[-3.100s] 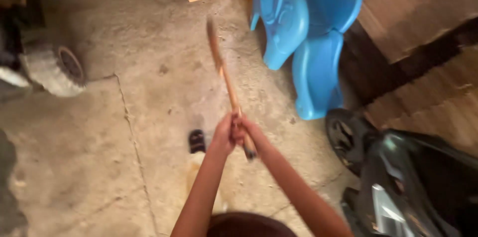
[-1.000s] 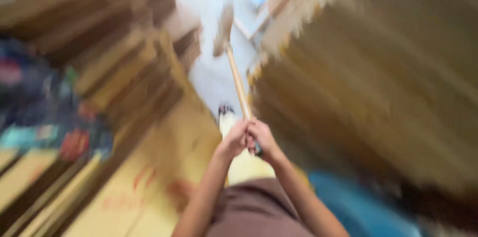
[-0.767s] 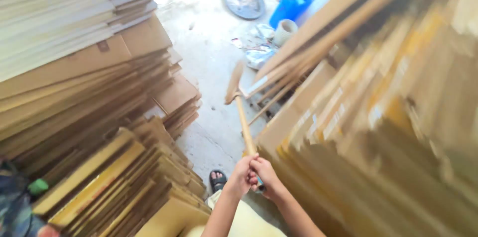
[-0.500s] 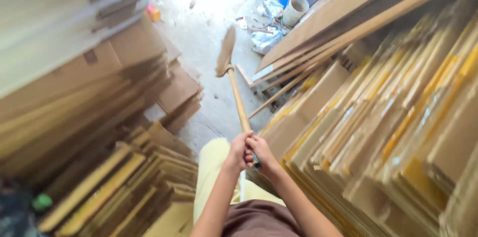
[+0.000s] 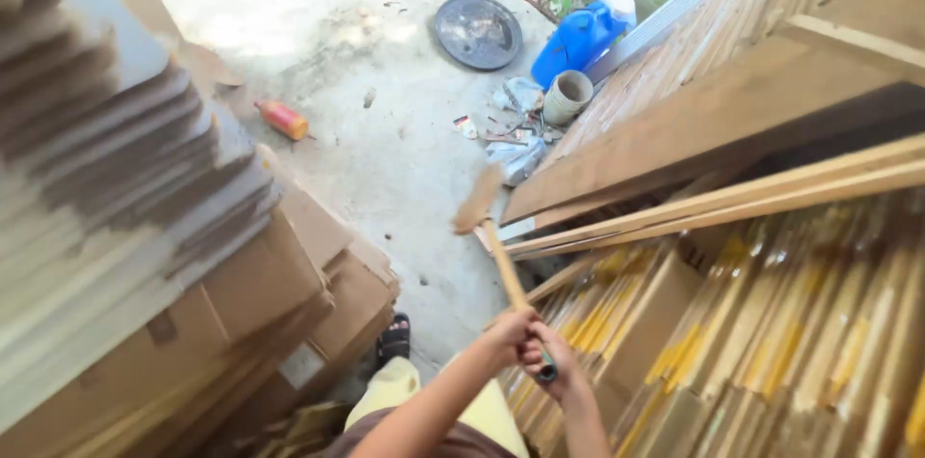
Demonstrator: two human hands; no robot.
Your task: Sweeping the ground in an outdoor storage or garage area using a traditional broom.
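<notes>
Both my hands grip the top end of a broom's wooden handle [image 5: 505, 270]. My left hand [image 5: 508, 335] wraps the handle just above my right hand [image 5: 550, 365], which covers the dark end cap. The broom head [image 5: 479, 199], tan and bristly, hangs over the concrete floor [image 5: 385, 145] in a narrow aisle between cardboard stacks. My foot in a black sandal [image 5: 393, 338] stands on the floor below.
Flattened cardboard stacks [image 5: 145, 256] rise on the left, and leaning cardboard and wooden slats [image 5: 752, 227] on the right. Ahead on the floor lie an orange bottle [image 5: 282, 119], a dark round lid [image 5: 478, 31], a blue jug [image 5: 581, 39], a grey cup [image 5: 567, 96] and scattered litter [image 5: 515, 145].
My view has swung from an open floor with a blue plastic seat and scooter to this cardboard aisle. The broom stays in both hands and has moved forward along the floor.
</notes>
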